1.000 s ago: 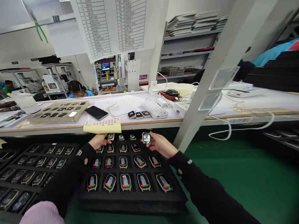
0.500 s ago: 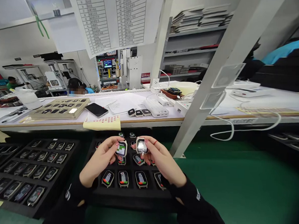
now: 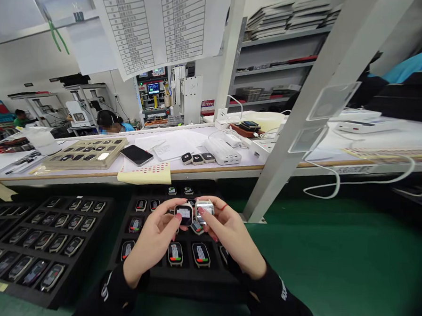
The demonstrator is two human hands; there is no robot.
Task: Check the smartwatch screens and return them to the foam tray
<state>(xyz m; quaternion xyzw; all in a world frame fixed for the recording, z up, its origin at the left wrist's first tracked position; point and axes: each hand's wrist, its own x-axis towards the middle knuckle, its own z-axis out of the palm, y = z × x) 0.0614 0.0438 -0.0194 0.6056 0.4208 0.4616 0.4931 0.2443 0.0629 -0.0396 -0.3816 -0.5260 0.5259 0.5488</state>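
Note:
My left hand [image 3: 155, 237] grips a smartwatch body [image 3: 184, 215] without a strap, its thumb pressed on the lit screen. Beside it, my right hand [image 3: 228, 232] holds a second smartwatch body [image 3: 204, 211], whose bright screen catches glare under the thumb. The two watches are side by side, nearly touching, above a black foam tray [image 3: 176, 279]. In that tray's pockets lie several more watch bodies, such as one watch [image 3: 175, 253] showing text with a red and green bar. My hands hide part of the tray's middle.
Another black tray [image 3: 75, 254] of watches lies at the left. On the bench ahead are a phone [image 3: 136, 155], a beige tray [image 3: 112, 148], three small watches [image 3: 197, 159] and a white power bank [image 3: 222, 151]. A slanted metal post [image 3: 285, 157] stands right of my hands.
My left hand has moved right, bringing its watch close to the other one. The left watch's screen has gone from green and white blocks to a dark display with a white panel.

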